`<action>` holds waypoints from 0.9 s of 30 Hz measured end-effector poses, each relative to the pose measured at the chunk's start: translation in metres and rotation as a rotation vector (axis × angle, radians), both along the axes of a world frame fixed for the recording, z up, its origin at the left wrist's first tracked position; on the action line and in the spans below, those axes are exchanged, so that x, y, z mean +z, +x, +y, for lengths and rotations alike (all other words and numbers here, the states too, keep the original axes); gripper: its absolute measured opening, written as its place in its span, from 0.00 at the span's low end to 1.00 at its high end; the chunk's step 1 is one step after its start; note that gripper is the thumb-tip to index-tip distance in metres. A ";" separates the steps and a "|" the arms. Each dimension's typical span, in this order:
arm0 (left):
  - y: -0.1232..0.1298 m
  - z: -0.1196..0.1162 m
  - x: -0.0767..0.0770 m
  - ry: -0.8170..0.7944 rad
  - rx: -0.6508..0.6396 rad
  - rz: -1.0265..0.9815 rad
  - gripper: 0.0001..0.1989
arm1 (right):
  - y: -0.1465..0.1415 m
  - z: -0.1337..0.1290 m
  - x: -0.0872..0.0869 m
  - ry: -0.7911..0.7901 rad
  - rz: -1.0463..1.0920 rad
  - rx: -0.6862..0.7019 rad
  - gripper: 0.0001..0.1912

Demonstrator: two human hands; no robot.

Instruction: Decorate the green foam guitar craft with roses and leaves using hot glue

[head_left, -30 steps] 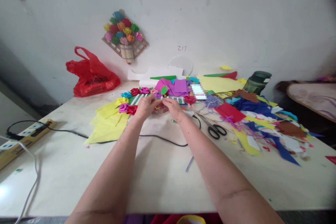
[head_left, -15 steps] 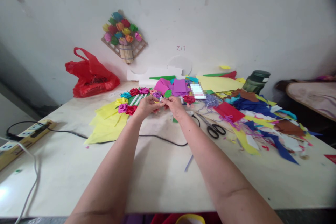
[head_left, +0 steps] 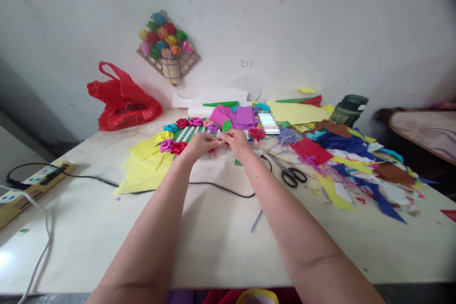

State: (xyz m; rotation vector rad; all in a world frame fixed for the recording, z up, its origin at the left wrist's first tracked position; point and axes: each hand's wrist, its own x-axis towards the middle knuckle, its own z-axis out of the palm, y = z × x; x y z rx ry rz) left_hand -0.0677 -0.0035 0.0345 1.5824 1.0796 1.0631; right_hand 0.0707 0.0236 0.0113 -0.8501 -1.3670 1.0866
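My left hand (head_left: 202, 145) and my right hand (head_left: 235, 142) meet over the far middle of the table, fingertips pinched together. Between them is a small whitish piece (head_left: 219, 134), too small to make out well. A green leaf shape (head_left: 226, 126) shows just above my right fingertips. Behind and left of my hands lies a green and white striped piece (head_left: 183, 134), edged with paper flowers, among them a red one (head_left: 178, 147) and a yellow one (head_left: 165, 136). Another red flower (head_left: 257, 134) sits right of my right hand.
Yellow paper (head_left: 146, 166) lies left. Scissors (head_left: 292, 176), purple yarn (head_left: 287, 137) and a heap of coloured scraps (head_left: 349, 145) are on the right. A black cable (head_left: 217, 186) crosses under my forearms. A red bag (head_left: 126, 104) and green bottle (head_left: 349, 110) stand farther back.
The green leaf shape has shifted slightly left and looks rounder. Both hands stay pinched together in nearly the same place.
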 end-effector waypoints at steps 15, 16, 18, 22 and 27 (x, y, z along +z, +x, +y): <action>-0.003 0.002 -0.007 -0.087 -0.015 -0.054 0.15 | -0.001 -0.001 -0.003 0.070 -0.105 -0.144 0.15; -0.003 0.002 -0.007 -0.096 -0.022 -0.052 0.15 | -0.001 0.000 -0.003 0.065 -0.096 -0.170 0.16; -0.003 0.002 -0.007 -0.116 -0.022 -0.056 0.16 | 0.001 0.001 -0.002 0.049 -0.073 -0.204 0.16; -0.001 0.000 -0.004 -0.131 0.015 -0.044 0.17 | 0.002 0.003 -0.002 0.030 0.000 -0.204 0.16; 0.000 -0.001 -0.003 -0.132 0.047 -0.035 0.17 | 0.000 0.001 -0.003 -0.053 0.049 -0.064 0.14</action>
